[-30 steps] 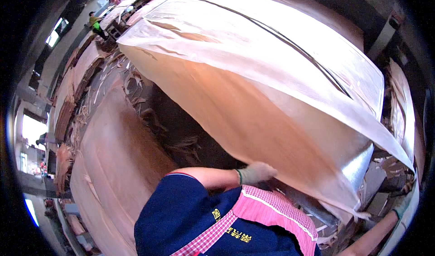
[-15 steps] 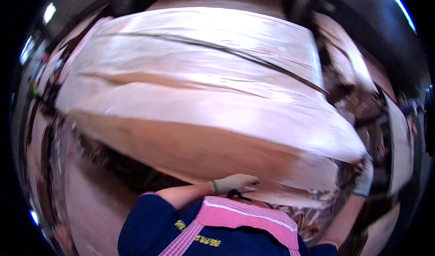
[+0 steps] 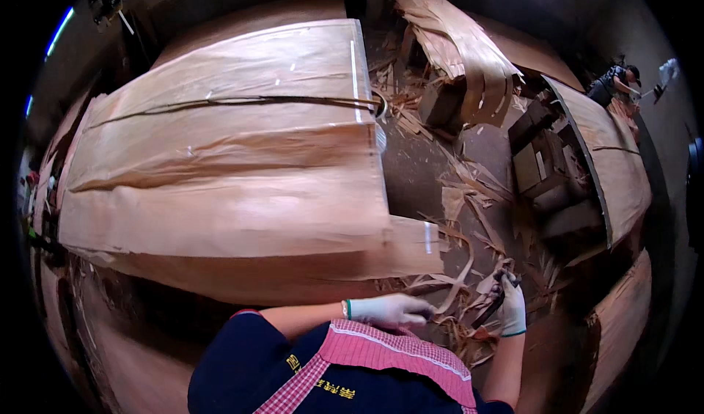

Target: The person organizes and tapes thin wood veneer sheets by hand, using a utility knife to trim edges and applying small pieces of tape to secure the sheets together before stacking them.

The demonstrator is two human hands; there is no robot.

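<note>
Hiding its palm — left hand (image 3: pixel 390 310)

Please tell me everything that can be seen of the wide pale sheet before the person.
The sheet is broad, thin, pinkish tan, and looks like wood veneer. It lies mostly flat, with wavy creases or overlapping layers running lengthwise; I cannot tell which. A thin dark strip lies across its far part. Its near edge lies over a lower sheet, visible beyond it at right. The left hand is nearby, apparently not touching it.
</note>
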